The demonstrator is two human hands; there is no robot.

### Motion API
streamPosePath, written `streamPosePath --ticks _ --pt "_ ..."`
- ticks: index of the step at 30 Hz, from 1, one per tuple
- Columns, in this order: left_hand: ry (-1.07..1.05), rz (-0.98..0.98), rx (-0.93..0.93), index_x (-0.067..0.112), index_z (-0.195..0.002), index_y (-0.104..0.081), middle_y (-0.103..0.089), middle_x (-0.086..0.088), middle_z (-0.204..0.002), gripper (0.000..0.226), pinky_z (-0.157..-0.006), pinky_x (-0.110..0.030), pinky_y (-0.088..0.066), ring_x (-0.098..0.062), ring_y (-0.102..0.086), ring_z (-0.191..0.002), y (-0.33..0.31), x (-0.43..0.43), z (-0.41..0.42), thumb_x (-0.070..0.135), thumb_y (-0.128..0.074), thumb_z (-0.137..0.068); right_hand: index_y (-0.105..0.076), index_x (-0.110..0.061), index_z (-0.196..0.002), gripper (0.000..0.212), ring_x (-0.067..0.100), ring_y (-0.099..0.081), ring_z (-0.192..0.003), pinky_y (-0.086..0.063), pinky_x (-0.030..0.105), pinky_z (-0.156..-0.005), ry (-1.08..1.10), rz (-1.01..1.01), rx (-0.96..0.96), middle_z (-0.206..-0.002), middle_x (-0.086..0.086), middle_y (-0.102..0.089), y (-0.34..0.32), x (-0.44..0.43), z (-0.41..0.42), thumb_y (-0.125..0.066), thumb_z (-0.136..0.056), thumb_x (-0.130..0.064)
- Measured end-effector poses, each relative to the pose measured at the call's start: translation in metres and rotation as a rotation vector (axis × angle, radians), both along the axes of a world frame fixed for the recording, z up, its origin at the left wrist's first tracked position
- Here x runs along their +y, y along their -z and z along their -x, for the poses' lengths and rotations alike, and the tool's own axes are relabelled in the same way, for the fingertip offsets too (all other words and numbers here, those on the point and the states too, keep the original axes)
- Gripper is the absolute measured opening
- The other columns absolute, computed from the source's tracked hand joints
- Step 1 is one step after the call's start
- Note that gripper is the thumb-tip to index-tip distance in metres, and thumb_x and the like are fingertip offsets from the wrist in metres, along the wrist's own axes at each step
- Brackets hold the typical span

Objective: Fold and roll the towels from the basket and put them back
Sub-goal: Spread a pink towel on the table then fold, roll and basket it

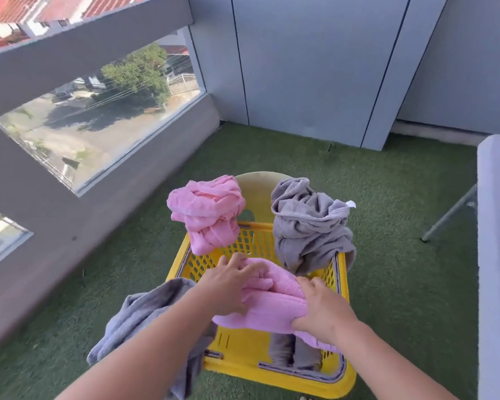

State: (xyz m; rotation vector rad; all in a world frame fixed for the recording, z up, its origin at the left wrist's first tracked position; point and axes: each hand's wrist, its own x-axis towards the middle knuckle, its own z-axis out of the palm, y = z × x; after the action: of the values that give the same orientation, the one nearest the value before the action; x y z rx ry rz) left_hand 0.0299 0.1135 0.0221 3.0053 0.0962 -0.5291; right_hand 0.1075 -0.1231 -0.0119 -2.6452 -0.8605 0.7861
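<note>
- Turf (387, 197), green and short-piled like artificial grass, covers the balcony floor under you.
- Grey parapet (113, 220) with a rough rendered face runs along your left, set with clear glass panes (98, 125).
- Smooth pale-blue wall panels (315, 67) stand ahead, split by dark vertical seams.
- White desk (497, 226) with a rounded edge shows at the far right, on a slanted metal leg (448, 215).
- Yellow plastic basket (274, 370), rectangular with perforated sides, sits on the turf right in front of you.
- Folded pink towel (274, 301), fluffy and thick, lies across the basket's top between your hands.
- Grey towel bundle (309, 229), crumpled terry, hangs over the far right corner of the rim.
- Pink towel bundle (208, 212), twisted into a knot shape, perches on the far left corner.
- Another grey towel (139, 319) drapes over the near left side, under your left forearm.
- More grey cloth (295, 350) stands inside the basket, below the folded pink towel.
- Your left hand (231, 284) presses on the folded pink towel, fingers curled into its fold.
- Your right hand (321, 310) grips the same towel's near edge, fingers closed around it.
- White tag (350, 204) sticks out of the grey towel bundle; it is too small to read.
</note>
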Motion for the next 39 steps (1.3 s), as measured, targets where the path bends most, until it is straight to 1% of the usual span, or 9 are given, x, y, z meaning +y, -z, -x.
streamPosePath --ticks 6,11,17,24,31,33,34,36,39 --pt "0.187 -0.001 0.204 0.04 -0.155 0.003 -0.034 -0.008 -0.144 0.115 -0.094 -0.042 -0.048 -0.031 -0.034 -0.132 0.044 0.037 -0.058 0.043 -0.076 -0.071 -0.025 -0.029 -0.146 0.097 0.026 -0.055 -0.108 -0.049 0.039 -0.081 0.209 0.084 0.096 -0.128 0.0 -0.04 0.021 0.027 0.01 -0.061 -0.063 -0.062" --pt "0.384 -0.046 0.33 0.031 -0.154 -0.007 -0.039 -0.007 -0.138 0.115 -0.094 -0.047 -0.049 -0.032 -0.04 -0.124 0.079 0.052 -0.091 0.044 -0.077 -0.064 -0.032 -0.022 -0.141 0.094 0.026 -0.057 -0.108 -0.05 0.04 -0.083 0.378 0.111 0.236 -0.126 0.003 -0.044 0.039 0.05 0.03 -0.061 -0.061 -0.062" --pt "0.386 -0.078 0.502 0.032 -0.146 -0.028 -0.042 -0.001 -0.13 0.1 -0.089 -0.044 -0.051 -0.028 -0.044 -0.118 0.125 0.066 -0.12 0.033 -0.082 -0.061 -0.037 -0.018 -0.138 0.098 0.028 -0.053 -0.117 -0.045 0.035 -0.084 0.485 0.085 0.456 -0.133 0.008 -0.047 0.087 0.081 0.025 -0.061 -0.056 -0.065" --pt "0.489 -0.154 0.613 0.034 -0.142 -0.033 -0.042 0.0 -0.13 0.098 -0.077 -0.038 -0.047 -0.029 -0.046 -0.115 0.197 0.077 -0.157 0.02 -0.083 -0.059 -0.022 -0.015 -0.151 0.114 0.024 -0.041 -0.136 -0.038 0.031 -0.104 0.531 0.035 0.625 -0.149 0.01 -0.04 0.166 0.118 0.02 -0.07 -0.062 -0.066" --pt "0.75 -0.217 0.514 0.037 -0.141 -0.034 -0.044 -0.004 -0.133 0.099 -0.08 -0.041 -0.039 -0.031 -0.044 -0.118 0.254 0.08 -0.166 0.013 -0.087 -0.061 0.019 -0.023 -0.151 0.139 0.013 -0.05 -0.113 -0.038 0.021 -0.078 0.55 0.014 0.772 -0.139 -0.005 -0.032 0.214 0.156 0.025 -0.073 -0.058 -0.067" --pt "0.814 -0.227 0.483 0.039 -0.139 -0.036 -0.046 -0.002 -0.13 0.093 -0.086 -0.043 -0.043 -0.03 -0.045 -0.118 0.26 0.081 -0.166 0.01 -0.085 -0.065 0.044 -0.03 -0.138 0.147 0.014 -0.047 -0.124 -0.039 0.029 -0.096 0.561 -0.011 0.84 -0.154 -0.012 -0.004 0.224 0.172 0.032 -0.073 -0.056 -0.067" --pt "0.848 -0.238 0.472 0.039 -0.138 -0.038 -0.048 -0.001 -0.129 0.089 -0.087 -0.043 -0.044 -0.03 -0.047 -0.117 0.263 0.085 -0.166 0.01 -0.083 -0.067 0.047 -0.027 -0.135 0.147 0.015 -0.043 -0.132 -0.035 0.032 -0.104 0.569 0.002 0.866 -0.158 -0.009 -0.005 0.23 0.182 0.032 -0.073 -0.059 -0.064" --pt "0.943 -0.271 0.431 0.041 -0.135 -0.041 -0.052 0.002 -0.123 0.079 -0.084 -0.04 -0.048 -0.026 -0.053 -0.111 0.27 0.095 -0.165 0.018 -0.081 -0.071 0.04 -0.017 -0.141 0.134 0.017 -0.042 -0.136 -0.03 0.035 -0.11 0.672 0.002 0.925 -0.155 -0.001 -0.029 0.227 0.196 0.025 -0.068 -0.072 -0.057" --pt "0.994 -0.305 0.313 0.046 -0.129 -0.049 -0.056 0.007 -0.112 0.067 -0.078 -0.033 -0.051 -0.022 -0.058 -0.102 0.292 0.118 -0.158 0.03 -0.08 -0.072 0.014 -0.016 -0.154 0.07 0.017 -0.04 -0.137 -0.027 0.029 -0.111 0.739 -0.1 0.902 -0.151 0.005 -0.035 0.233 0.215 0.023 -0.03 -0.105 -0.039"
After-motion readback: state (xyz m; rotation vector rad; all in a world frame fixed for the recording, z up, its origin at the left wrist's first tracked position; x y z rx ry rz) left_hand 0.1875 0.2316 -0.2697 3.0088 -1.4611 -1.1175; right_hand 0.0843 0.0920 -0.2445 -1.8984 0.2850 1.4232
